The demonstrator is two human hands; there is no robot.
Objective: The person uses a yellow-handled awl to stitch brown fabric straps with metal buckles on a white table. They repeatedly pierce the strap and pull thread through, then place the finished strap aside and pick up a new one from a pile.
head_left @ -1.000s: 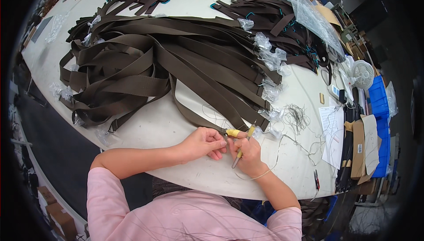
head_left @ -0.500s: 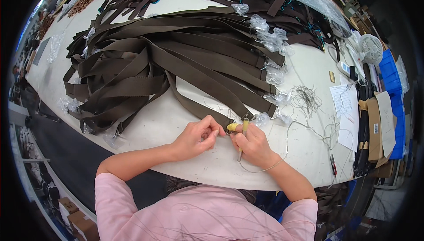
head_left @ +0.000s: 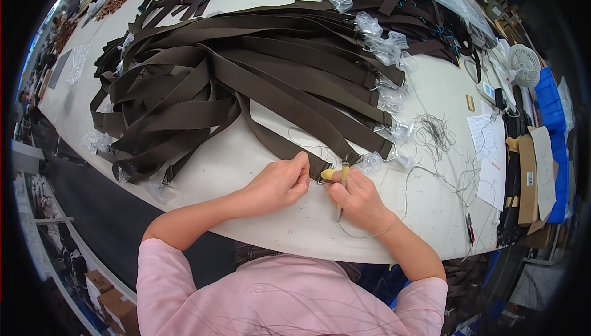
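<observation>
My left hand (head_left: 282,183) is closed, fingertips pinched together, beside the end of a dark brown webbing strap (head_left: 280,144); whatever it pinches is hidden. My right hand (head_left: 358,200) grips a slim pen-shaped tool (head_left: 345,171) with a yellowish band and a thin cable trailing from its lower end. Yellow covering (head_left: 327,174) wraps a fingertip of that hand, which touches the strap's end, where a small metal fitting partly shows. Just beyond lies a second strap end (head_left: 348,151) with a metal fitting, next to a clear plastic wrapper (head_left: 370,161).
Many brown straps (head_left: 178,89) are heaped across the white table (head_left: 258,237). Wrapped strap ends (head_left: 394,93) line the heap's right side. Loose threads (head_left: 434,136), paper sheets (head_left: 486,145), small snips (head_left: 470,228), a white fan (head_left: 523,65) and blue bins (head_left: 554,145) lie to the right.
My left hand has turned and risen slightly, its fingers now closed tighter above the strap's end. My right hand keeps the tool in nearly the same spot. The whole view has shifted a little.
</observation>
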